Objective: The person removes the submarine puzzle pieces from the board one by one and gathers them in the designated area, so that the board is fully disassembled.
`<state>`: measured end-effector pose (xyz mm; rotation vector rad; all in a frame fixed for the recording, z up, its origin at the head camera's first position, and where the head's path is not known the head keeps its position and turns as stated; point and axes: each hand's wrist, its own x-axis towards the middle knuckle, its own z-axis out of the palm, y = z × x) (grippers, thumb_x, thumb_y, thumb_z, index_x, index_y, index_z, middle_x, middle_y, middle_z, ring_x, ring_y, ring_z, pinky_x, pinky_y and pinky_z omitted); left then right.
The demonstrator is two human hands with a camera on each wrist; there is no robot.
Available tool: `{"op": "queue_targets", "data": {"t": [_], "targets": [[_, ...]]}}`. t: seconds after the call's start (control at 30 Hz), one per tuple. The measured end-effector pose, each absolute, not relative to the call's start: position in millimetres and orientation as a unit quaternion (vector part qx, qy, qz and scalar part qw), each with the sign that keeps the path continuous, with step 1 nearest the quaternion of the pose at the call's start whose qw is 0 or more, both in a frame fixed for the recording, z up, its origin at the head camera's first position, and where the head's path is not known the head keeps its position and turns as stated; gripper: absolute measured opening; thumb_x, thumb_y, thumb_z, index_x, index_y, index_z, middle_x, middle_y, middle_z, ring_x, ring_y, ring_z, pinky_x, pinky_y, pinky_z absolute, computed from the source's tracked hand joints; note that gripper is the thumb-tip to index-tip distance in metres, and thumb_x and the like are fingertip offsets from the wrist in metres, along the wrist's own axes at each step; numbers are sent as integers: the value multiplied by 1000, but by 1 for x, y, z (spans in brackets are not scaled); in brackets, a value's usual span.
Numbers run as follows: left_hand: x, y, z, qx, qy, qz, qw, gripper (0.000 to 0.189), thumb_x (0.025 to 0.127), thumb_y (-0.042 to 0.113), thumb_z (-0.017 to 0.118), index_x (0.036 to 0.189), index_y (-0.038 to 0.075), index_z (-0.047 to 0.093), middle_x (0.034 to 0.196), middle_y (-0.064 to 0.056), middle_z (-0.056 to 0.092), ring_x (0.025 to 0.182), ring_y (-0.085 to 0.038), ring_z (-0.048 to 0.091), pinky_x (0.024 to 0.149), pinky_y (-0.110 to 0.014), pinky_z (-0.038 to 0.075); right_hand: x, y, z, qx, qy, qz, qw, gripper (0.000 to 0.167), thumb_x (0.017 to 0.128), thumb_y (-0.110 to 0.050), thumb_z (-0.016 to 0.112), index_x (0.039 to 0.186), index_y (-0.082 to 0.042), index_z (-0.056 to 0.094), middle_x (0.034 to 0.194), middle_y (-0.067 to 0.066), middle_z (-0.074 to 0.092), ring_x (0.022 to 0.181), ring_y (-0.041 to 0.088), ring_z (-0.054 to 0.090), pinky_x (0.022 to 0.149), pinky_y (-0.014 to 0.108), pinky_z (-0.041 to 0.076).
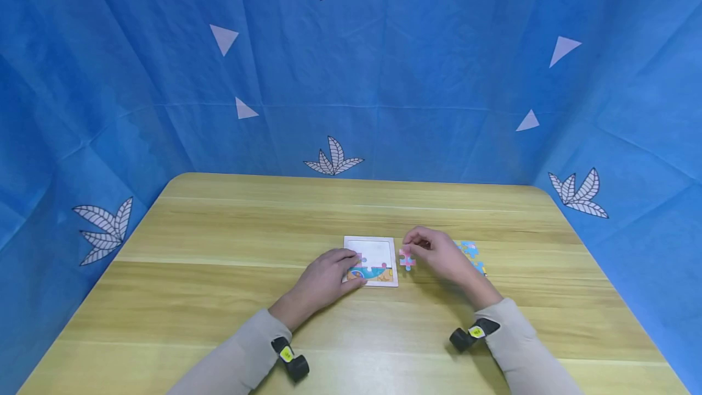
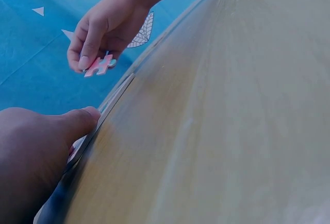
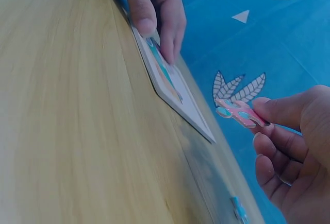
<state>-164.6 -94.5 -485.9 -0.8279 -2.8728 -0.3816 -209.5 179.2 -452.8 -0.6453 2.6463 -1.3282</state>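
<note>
Pinch-gripping, right hand [image 1: 437,253] is holding pink-and-blue knobbed jigsaw piece [image 1: 407,260], left hand [image 1: 326,276] resting fingers-extended on white frame [image 1: 382,284] at left.

Tray [image 1: 378,284]: square, white-rimmed, lying flat; white base shows toward 12 o'clock.
Fitted pieces [image 1: 373,273]: along the tray's 6 o'clock side, teal, orange and pink, with knobs pointing toward 12 o'clock; a pink part shows at 9 o'clock, partly hidden by fingers.
Left hand [image 1: 327,273]: at the tray's 9 o'clock side, fingertips over it, thumb by the edge near 6 o'clock.
Held piece [image 1: 407,261]: pink with light-blue patches, knobbed, raised just beside the tray at 3 o'clock, apart from it.
Right hand [image 1: 439,252]: pinches that piece between thumb and finger.
Loose pieces [image 1: 470,249]: mostly light blue with some yellow, farther off at 3 o'clock, partly behind the right hand; number unclear.
</note>
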Motion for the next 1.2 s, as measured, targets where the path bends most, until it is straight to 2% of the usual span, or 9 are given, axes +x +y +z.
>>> {"op": "queue_targets", "data": {"t": [0.5,0.9,1.03,1.2], "targets": [[-166,-95,-490,-290,-949,-109,67,59,94,54,57,132,10,62,135,-4,59,127,-21,51,112,-37,35,-203,212,-455,-171,890,-420,40,11,95,-19,67,100,-10,68,84,-2,65,73,17,56,62,26,48],[-167,-96,-491,-295,-947,-108,75,58,94,54,57,132,10,63,134,-3,60,127,-19,52,115,-37,32,-201,238,-457,-150,899,-410,23,10,96,-20,64,100,-11,68,82,-1,63,73,17,54,61,26,46],[-166,-97,-490,-290,-948,-111,72,58,94,54,57,131,10,63,134,-3,60,127,-19,52,114,-37,32,-202,247,-456,-129,898,-419,31,13,97,-21,64,102,-10,67,82,2,62,71,18,53,57,26,47],[-166,-97,-489,-287,-949,-114,70,58,93,54,58,130,10,64,133,-4,60,127,-21,52,114,-38,33,-205,256,-455,-107,894,-432,45,18,97,-22,63,105,-7,66,77,7,58,60,22,53,45,27,46]]}}
